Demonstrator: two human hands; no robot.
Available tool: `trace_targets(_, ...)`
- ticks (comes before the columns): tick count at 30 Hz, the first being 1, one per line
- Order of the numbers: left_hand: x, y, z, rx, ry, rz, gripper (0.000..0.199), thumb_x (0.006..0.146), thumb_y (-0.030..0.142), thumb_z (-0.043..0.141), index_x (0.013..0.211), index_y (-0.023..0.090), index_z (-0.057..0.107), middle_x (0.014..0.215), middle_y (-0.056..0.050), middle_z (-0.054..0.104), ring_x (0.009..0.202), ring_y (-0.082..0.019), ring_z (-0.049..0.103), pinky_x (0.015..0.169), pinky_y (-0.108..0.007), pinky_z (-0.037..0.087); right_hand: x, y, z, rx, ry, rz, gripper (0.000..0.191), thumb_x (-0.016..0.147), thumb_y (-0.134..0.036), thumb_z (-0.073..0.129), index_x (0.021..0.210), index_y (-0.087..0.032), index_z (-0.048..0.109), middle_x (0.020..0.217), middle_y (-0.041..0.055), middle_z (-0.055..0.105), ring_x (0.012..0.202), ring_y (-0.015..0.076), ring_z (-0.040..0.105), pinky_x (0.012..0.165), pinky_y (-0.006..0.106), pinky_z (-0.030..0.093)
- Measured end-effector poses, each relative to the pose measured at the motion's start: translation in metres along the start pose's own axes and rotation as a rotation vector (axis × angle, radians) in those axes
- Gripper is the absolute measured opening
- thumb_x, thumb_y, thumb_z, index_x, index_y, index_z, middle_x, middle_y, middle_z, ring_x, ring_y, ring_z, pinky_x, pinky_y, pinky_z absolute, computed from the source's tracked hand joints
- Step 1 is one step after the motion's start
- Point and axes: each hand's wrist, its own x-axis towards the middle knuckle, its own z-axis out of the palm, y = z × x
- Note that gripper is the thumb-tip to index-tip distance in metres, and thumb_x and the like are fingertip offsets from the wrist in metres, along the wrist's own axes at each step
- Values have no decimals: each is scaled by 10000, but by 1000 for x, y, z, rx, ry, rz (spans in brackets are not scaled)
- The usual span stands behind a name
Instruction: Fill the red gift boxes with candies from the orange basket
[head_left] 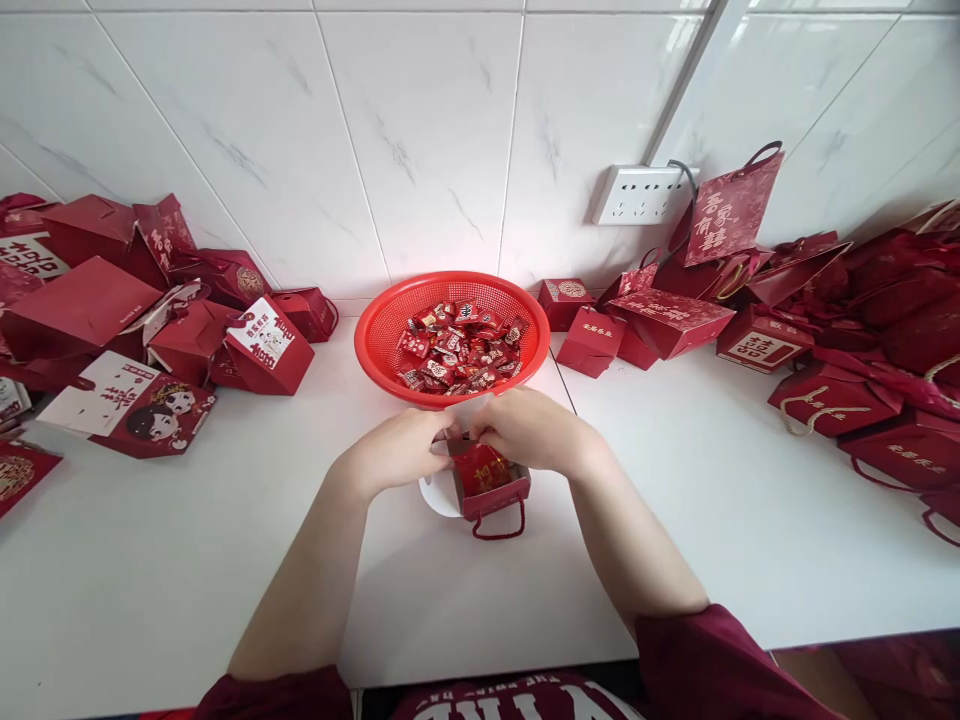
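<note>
1. Left hand [416, 445] is bent inward with fingers curled at the far left corner of an open red gift box [491, 498]; its fingertips are partly covered, so whether anything is pinched cannot be told.
2. Right hand [521, 425] is curled over the far right side of the same box; its grip is likewise concealed.
3. The box is set on the tabletop [420, 610] between the forearms, its open body lying on the near side of both hands. Neither hand is clearly nearer.
4. The rope handle [500, 535] is directed toward the body; a red packet [484, 470] with gold lettering is seated inside.
5. A red colander [375, 370] of wrapped candies [457, 345] is positioned just beyond the hands.
6. The far end of the box is covered by the hands; its long axis cannot be confirmed.
7. A white piece [442, 496] at the left is partly hidden; its attachment cannot be determined.
</note>
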Motion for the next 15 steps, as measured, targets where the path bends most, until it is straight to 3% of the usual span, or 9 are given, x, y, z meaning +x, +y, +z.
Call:
trace_targets(6,3,-6,1,77,-24,-61,222,767,210,542,964,248,635,863,5,705,759,-199,674,621,-266,449,7,4,1,-29,222,160,223,903,-119,503,890,-203,709,857,27,731,752,165,618,650,284,340)
trace_targets(10,0,-7,-2,109,-32,-77,232,778,231,561,995,266,635,979,2,707,865,-206,665,659,-266,452,-4,13,-12,46,199,260,241,961,-201,470,916,-224,706,870,13,739,750,165,635,616,274,358)
trace_targets(15,-7,-5,-8,192,4,-169,262,791,231,560,1031,273,655,1070,-19,703,952,-230,645,714,-282,456,6,45,-23,-32,231,464,319,996,-218,393,1111,-224,691,1082,57,735,983,225,660,726,302,440)
